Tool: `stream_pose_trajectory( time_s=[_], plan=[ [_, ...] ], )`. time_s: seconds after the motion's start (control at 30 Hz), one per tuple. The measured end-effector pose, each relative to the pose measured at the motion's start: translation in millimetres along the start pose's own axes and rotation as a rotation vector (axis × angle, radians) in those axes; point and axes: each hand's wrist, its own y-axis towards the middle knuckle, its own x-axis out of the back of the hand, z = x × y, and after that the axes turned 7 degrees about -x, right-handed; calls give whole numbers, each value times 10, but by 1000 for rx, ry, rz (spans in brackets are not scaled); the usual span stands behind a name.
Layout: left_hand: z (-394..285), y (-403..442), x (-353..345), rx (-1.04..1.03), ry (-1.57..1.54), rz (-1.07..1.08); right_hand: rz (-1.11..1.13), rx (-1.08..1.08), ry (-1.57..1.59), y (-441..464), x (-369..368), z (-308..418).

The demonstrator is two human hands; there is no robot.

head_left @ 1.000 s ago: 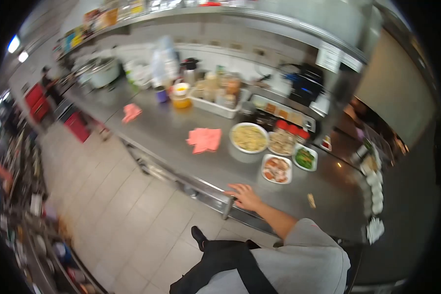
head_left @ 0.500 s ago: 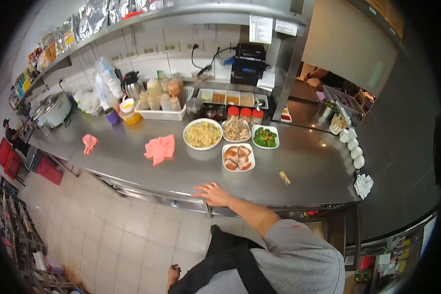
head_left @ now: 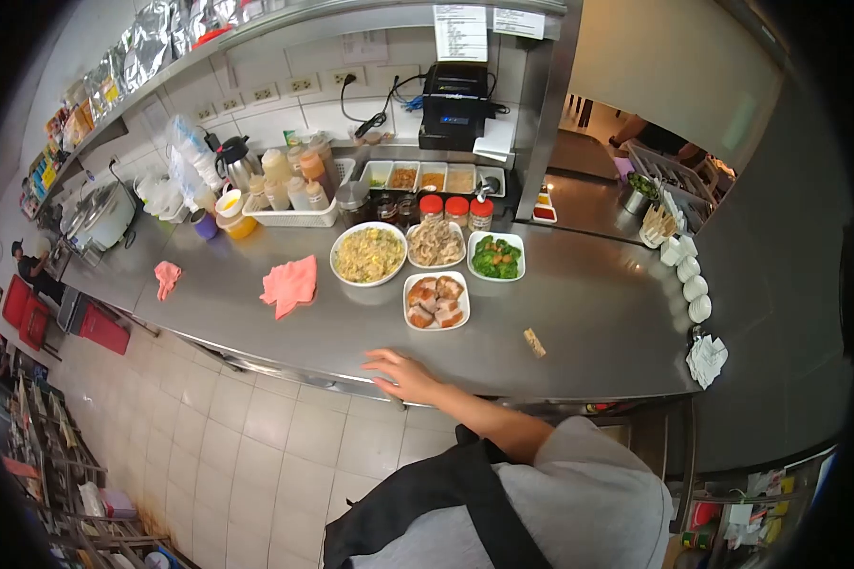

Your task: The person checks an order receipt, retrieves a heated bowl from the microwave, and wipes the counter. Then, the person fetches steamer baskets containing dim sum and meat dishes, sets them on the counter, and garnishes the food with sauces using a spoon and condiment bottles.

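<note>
My right hand (head_left: 401, 376) is over the front edge of the steel counter (head_left: 351, 332), fingers stretched out and nothing in them. I cannot tell whether it rests on the edge. Nearest to it stands a square white dish of sliced roasted meat (head_left: 436, 301). Behind that are a round bowl of fried rice (head_left: 369, 254), a bowl of pale shredded meat (head_left: 436, 243) and a square bowl of green vegetables (head_left: 496, 256). My left hand is out of sight.
Pink cloths (head_left: 290, 285) lie on the left of the counter. Behind the bowls are red-lidded jars (head_left: 456, 210), a white basket of bottles (head_left: 299, 216) and a black printer (head_left: 455, 106). A small wrapped packet (head_left: 535, 342) lies to the right. Another person (head_left: 36, 266) stands far left.
The view has shifted, so the counter things appear a little further left. My right hand stays by the counter edge, fingers still extended. My left hand, visible low before, has left the view.
</note>
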Motion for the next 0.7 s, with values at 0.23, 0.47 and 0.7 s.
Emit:
stream_pose_trajectory(
  time_s=[0.23,0.47,0.7],
  plan=[
    [-621,69,-630,-99,-232,-735,-545,-390,11,-623,1186,-1105],
    [-2786,241,-780,-620,-325,-799,-112,-684,289,-768,1260,-1930],
    [-4163,525,-1003,-652,-436,-182,-12,-901,885,-314,1207,-1418]
  ],
)
